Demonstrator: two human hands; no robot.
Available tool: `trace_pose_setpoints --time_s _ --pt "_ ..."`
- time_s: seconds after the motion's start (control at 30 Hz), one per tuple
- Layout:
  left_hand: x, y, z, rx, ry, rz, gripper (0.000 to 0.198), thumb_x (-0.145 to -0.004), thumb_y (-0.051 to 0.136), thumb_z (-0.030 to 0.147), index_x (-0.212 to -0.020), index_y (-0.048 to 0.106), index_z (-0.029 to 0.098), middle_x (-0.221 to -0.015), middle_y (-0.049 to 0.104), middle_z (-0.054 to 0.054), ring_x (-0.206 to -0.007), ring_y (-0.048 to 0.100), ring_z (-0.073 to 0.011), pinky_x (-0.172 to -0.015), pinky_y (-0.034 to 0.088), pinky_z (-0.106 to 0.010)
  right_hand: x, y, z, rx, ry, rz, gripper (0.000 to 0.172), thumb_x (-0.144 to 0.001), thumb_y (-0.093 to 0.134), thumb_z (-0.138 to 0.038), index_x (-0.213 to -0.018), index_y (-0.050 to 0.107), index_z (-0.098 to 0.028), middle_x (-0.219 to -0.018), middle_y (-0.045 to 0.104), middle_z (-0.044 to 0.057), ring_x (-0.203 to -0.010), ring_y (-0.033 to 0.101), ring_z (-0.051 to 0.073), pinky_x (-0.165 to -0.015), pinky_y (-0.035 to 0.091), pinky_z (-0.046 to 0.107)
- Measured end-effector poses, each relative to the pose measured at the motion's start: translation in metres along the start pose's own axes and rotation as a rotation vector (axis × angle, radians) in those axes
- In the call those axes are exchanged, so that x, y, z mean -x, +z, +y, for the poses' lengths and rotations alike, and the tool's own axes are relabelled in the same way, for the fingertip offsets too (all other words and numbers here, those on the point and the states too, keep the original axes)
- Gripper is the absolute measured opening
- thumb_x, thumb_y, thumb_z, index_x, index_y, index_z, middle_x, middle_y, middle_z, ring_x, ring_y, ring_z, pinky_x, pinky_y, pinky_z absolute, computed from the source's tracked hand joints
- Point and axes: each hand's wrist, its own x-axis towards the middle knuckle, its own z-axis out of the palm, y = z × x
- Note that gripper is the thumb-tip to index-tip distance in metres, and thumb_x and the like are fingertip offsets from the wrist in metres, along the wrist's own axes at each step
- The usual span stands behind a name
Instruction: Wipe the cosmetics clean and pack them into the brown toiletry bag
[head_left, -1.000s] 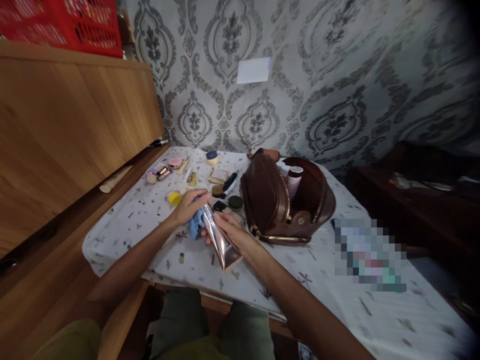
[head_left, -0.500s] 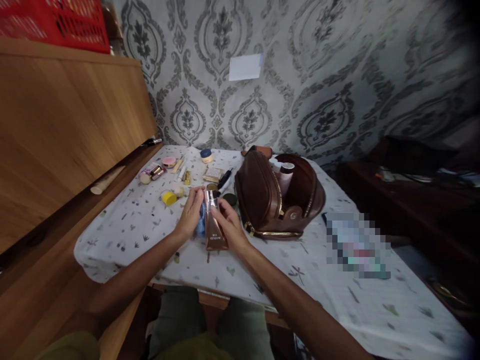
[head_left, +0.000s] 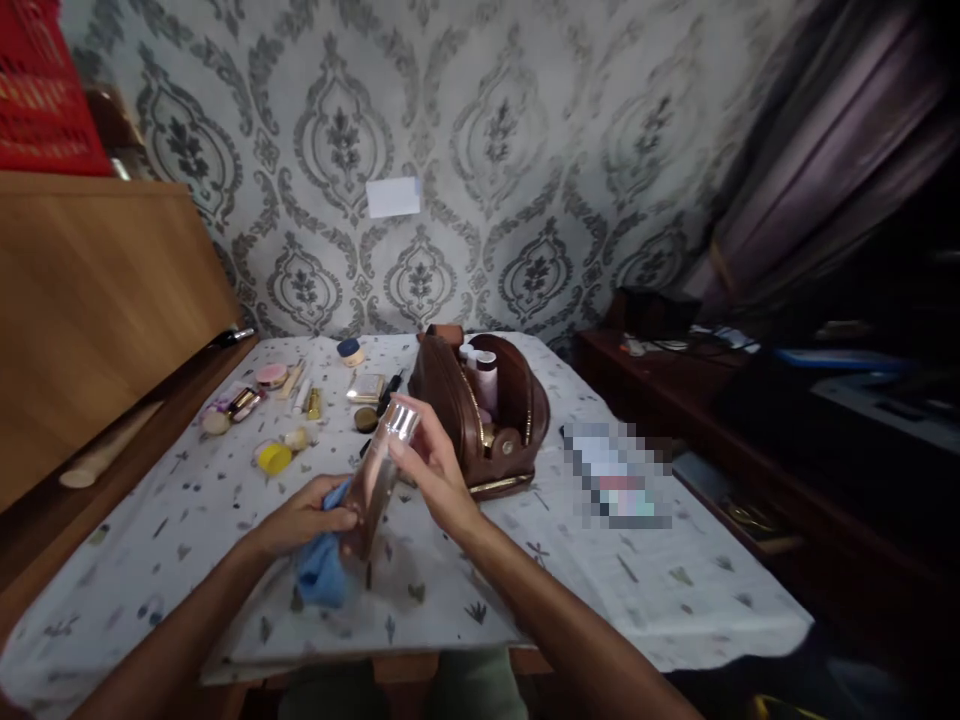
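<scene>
A shiny brown cosmetic bottle (head_left: 373, 490) with a silver cap is held tilted above the table, cap end up and to the right. My right hand (head_left: 437, 470) is closed around its upper part, just below the cap. Lower down, my left hand (head_left: 304, 515) is closed on a blue cloth (head_left: 324, 572), which it presses to the bottle's lower left side. Part of the cloth hangs below the fingers. Just right of my right hand stands an open brown leather cosmetic bag (head_left: 442, 400), with a pale dark-capped bottle (head_left: 487, 380) upright inside.
Several small cosmetics lie at the table's back left, among them a yellow-lidded jar (head_left: 274, 458), a blue-lidded jar (head_left: 350, 351) and a gold compact (head_left: 365, 388). A pixelated flat object (head_left: 615, 480) lies right of the bag. A wooden cabinet (head_left: 112, 310) borders the left side.
The brown bottle has gone from nearly flat on to a tilt, cap to the right. My left hand has moved down along it with the cloth. The view has turned right.
</scene>
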Motion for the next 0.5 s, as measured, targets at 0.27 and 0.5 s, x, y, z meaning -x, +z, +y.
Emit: trace_pose_setpoints --time_s 0.27,0.5 --pt "-0.036 0.021 0.049 -0.101 0.091 0.007 0.053 -0.059 0.077 0.071 -0.074 0.069 0.020 -0.064 0.070 -0.004 -0.053 0.062 -0.0179 -0.048 0.052 -0.028 -0.016 -0.059 -0.069 0.065 -0.092 -0.142 0.039 -0.080 0.073 -0.046 -0.111 0.058 -0.028 -0.085 0.059 -0.001 -0.057 0.055 0.010 -0.050 0.049 0.024" --pt "-0.086 0.030 0.084 -0.226 0.394 0.259 0.044 -0.085 0.061 0.059 -0.093 0.064 0.016 -0.068 0.063 -0.001 -0.055 0.057 -0.0124 -0.051 0.047 -0.022 -0.052 -0.124 -0.098 0.372 -0.472 0.492 0.039 -0.085 0.064 -0.055 -0.106 0.048 -0.027 -0.081 0.054 -0.002 -0.056 0.054 0.011 -0.052 0.049 0.025"
